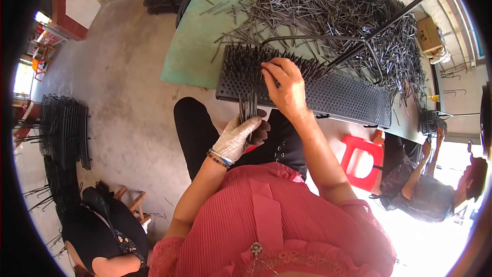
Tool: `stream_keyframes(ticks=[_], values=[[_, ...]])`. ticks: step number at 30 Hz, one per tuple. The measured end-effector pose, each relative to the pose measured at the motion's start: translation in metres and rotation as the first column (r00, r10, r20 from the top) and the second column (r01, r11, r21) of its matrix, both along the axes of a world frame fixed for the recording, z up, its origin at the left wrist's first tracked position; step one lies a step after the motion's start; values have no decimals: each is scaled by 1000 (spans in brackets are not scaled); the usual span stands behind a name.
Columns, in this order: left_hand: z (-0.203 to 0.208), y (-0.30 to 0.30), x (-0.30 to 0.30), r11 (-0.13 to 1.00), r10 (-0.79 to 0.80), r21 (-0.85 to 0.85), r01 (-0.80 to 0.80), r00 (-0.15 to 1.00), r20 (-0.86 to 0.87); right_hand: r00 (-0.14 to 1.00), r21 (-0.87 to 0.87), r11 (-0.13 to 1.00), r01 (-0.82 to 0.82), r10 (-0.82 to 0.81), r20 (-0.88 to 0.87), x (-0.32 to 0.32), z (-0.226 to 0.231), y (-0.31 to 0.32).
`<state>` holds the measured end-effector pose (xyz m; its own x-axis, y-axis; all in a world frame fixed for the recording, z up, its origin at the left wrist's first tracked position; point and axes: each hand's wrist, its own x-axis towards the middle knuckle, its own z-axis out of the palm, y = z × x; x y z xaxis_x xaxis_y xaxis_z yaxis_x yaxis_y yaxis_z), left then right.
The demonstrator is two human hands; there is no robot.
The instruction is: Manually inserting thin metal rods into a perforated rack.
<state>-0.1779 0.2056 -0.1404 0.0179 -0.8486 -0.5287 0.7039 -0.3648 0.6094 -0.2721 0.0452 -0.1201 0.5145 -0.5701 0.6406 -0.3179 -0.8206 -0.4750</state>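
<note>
My left hand (237, 137), in a pale glove with dark fingers, is closed around a bundle of thin dark strips (248, 104). The bundle stands upright at the near edge of a long black perforated rack (353, 95). Over the rack is my bare right hand (288, 88), its thumb and forefinger pinched together beside the standing strips. Whatever lies between those fingertips is too small to make out. Many dark strips (245, 64) stand upright in the rack's holes on its left and far side. Rows of holes without strips show on the right part.
A large heap of loose strips (333, 7) covers much of the green table (189, 54). Dark metal bars (400, 18) slant over the rack's far side. A red stool (376, 174) and a co-worker (428, 190) are at right. Another person (115, 225) and stacked black racks (64, 133) are at left.
</note>
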Motion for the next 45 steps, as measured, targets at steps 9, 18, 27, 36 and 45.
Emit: stream_keyframes(ticks=[9, 18, 27, 36, 45], values=[[13, -2, -2, 991, -43, -129, 45, 999, 16, 983, 808, 579, -110, 185, 1, -34, 9, 33], [7, -2, -11, 996, 19, -84, -14, 998, 56, 995, 909, 406, -97, 64, 78, -44, -5, 35], [8, -9, -9, 994, 108, -40, -106, 992, 62, 926, 716, 667, -205, -105, 362, -38, 23, 13], [-5, -7, -10, 999, 40, -7, -40, 999, 1, 993, 516, 854, -66, 7, 116, -21, 3, -9], [-4, -5, -11, 999, 49, 24, -49, 999, -9, 965, 379, 924, 56, -148, 217, -10, -17, 3]])
